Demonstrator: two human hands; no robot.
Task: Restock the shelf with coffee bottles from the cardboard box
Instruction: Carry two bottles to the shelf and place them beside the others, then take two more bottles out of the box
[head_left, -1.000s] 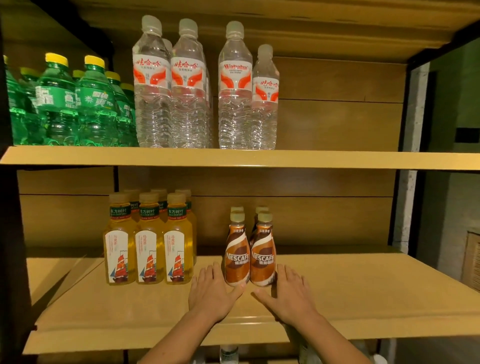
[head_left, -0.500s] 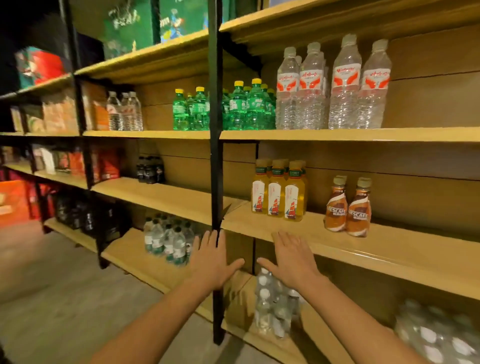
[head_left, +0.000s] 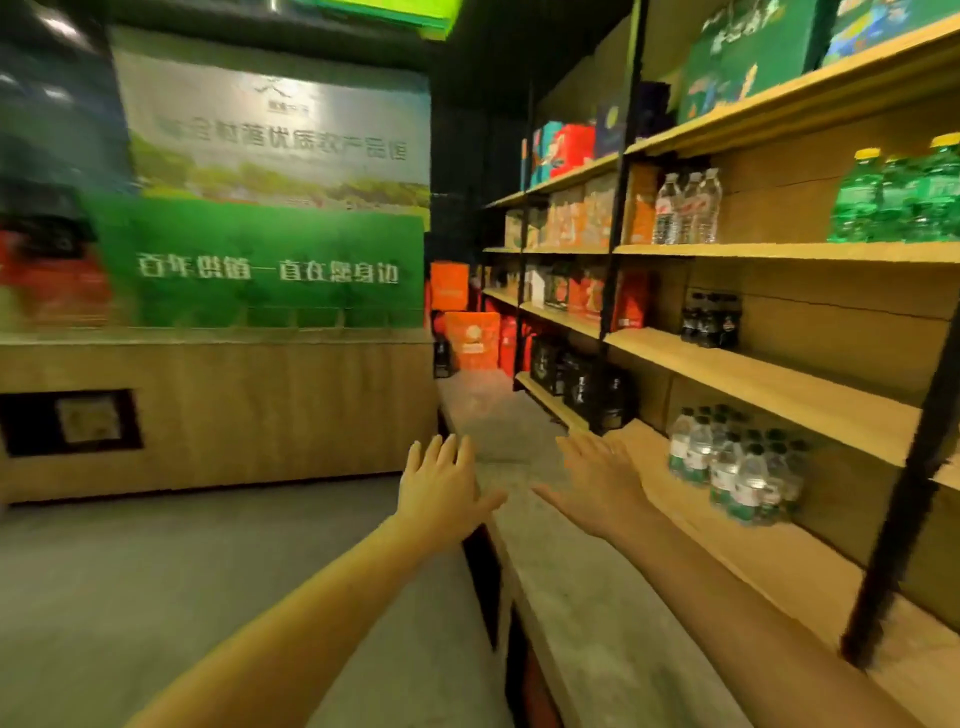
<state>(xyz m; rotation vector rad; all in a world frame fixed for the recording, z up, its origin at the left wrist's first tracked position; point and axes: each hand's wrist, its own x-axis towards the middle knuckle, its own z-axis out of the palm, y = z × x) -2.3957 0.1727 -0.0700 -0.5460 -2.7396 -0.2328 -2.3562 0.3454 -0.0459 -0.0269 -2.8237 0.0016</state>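
both hands out in front, palms down, fingers spread, holding nothing. left hand (head_left: 441, 493) over the grey floor (head_left: 156, 571), right hand (head_left: 602, 483) just beside it, thumbs pointing toward each other but apart. view blurred. shelf (head_left: 753, 374) runs along the right side: green bottles (head_left: 893, 197) on an upper board at far right, clear water bottles (head_left: 685, 208) further along the same board, dark bottles (head_left: 709, 322) one board down, small water bottles (head_left: 732, 467) on the low board near the right hand. no coffee bottles or cardboard box in view, so can't tell where they are. red and orange boxes (head_left: 472, 338) stacked at the far end of the aisle. green banner (head_left: 270, 208) with white text on the left, above a wood-panel worktop (head_left: 234, 405).
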